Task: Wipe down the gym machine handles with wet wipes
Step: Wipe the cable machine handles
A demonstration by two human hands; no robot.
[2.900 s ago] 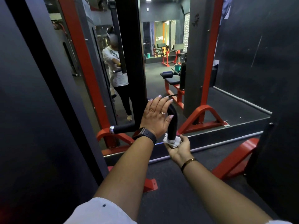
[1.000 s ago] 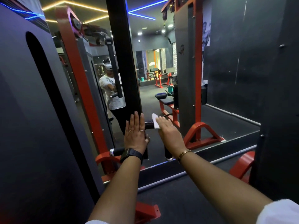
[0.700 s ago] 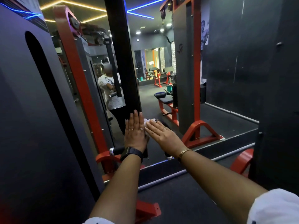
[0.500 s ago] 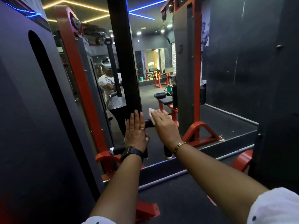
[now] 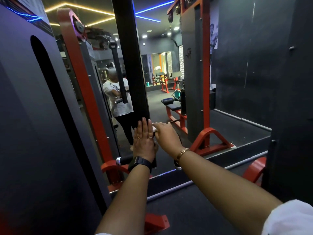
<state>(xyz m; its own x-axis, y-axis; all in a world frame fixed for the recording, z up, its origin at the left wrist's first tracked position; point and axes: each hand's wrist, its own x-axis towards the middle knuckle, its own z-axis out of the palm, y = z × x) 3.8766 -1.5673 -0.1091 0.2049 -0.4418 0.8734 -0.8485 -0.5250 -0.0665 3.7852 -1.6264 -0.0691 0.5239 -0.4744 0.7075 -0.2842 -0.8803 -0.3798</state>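
Left hand (image 5: 144, 143) flat, fingers straight, against black upright machine bar (image 5: 130, 65); right hand (image 5: 166, 135) pinching white wet wipe (image 5: 154, 128) onto black curved handle (image 5: 176, 162).

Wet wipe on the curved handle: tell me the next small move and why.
Probably draw the right hand down along the curved handle. It holds the wet wipe at the handle's top end, beside the black upright, where the left hand lies flat. From there the wipe's only free run seems to be down toward the handle's lower tip.
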